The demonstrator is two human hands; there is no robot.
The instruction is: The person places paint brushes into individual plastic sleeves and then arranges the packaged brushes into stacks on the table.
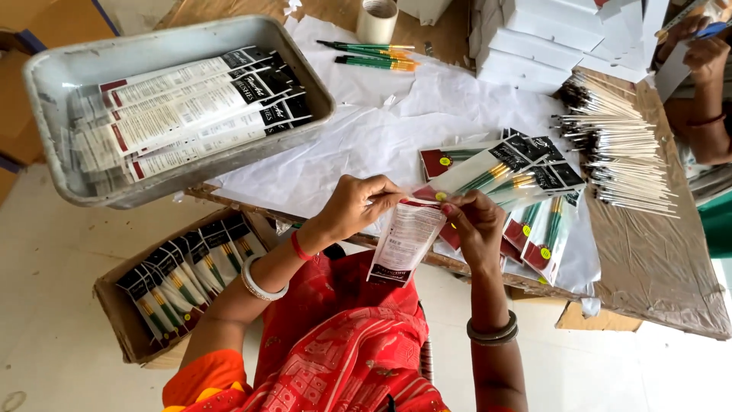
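The left hand [352,204] and right hand [474,223] each pinched the top edge of a clear brush packet [404,240], which hung between them above the bench [656,267] edge. The mouth was best kept taut and level, judging by the grip. At two o'clock lay filled packets [526,183]; farther out, loose brushes [618,145]. At ten o'clock stood a grey tray [53,84]; at eight, a cardboard box [114,320].

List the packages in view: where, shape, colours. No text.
Held pack: centre, between both hands; flat clear sleeve, white, red and black.
Tray packs: grey tray, upper left; long, white with black ends.
Box packs: cardboard box, lower left; black-topped.
Table packs: right of hands; fanned, green brushes inside.
White boxes: top right, stacked.
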